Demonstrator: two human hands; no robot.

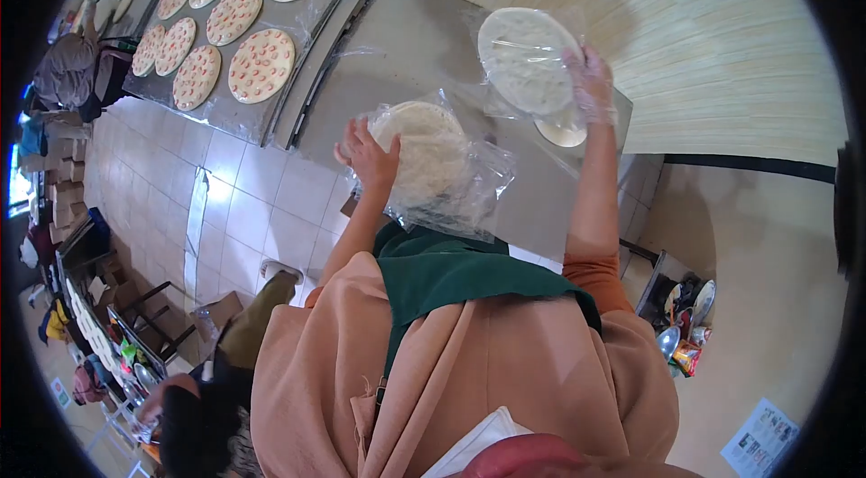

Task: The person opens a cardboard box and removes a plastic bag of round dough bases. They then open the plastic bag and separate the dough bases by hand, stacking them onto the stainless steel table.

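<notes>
My right hand, in a clear plastic glove, grips the right edge of a pale flat dough round wrapped in clear plastic. Beneath its lower edge a small white round item partly shows on the metal table. My left hand has its fingers spread at the left edge of a second pale round. That round lies in crumpled clear plastic at the table's near edge. Whether more rounds lie under it cannot be made out.
On the adjoining metal table at the upper left lie several topped dough rounds. A person is at the far left, and another person's sleeve is at lower left. A rack with bowls and packets stands at right.
</notes>
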